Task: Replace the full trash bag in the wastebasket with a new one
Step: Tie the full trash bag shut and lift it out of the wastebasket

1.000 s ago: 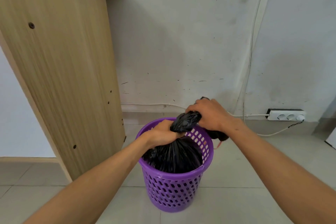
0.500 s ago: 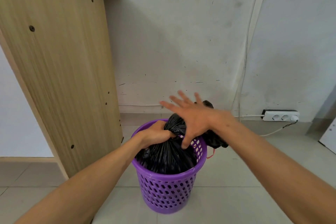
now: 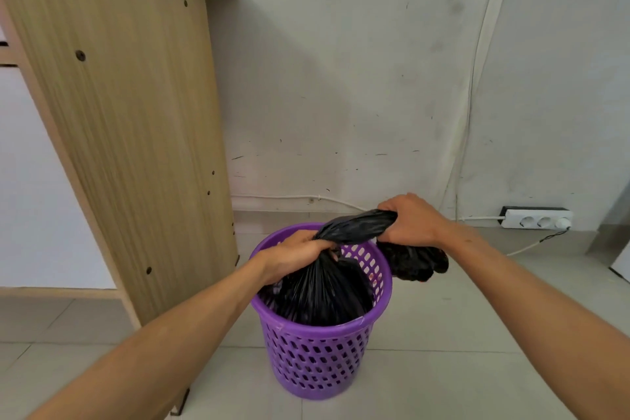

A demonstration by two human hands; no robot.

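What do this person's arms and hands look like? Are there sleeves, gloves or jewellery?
Both forearms are bare right to the frame edge: no sleeves show. The left hand and right hand wear no gloves, and I can see no rings, watch or bracelet on either wrist. No markings stand out.

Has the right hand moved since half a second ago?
Yes. The right hand, then open and splayed over the purple wastebasket, is now fisted on the twisted black bag neck, further right, toward the power strip.
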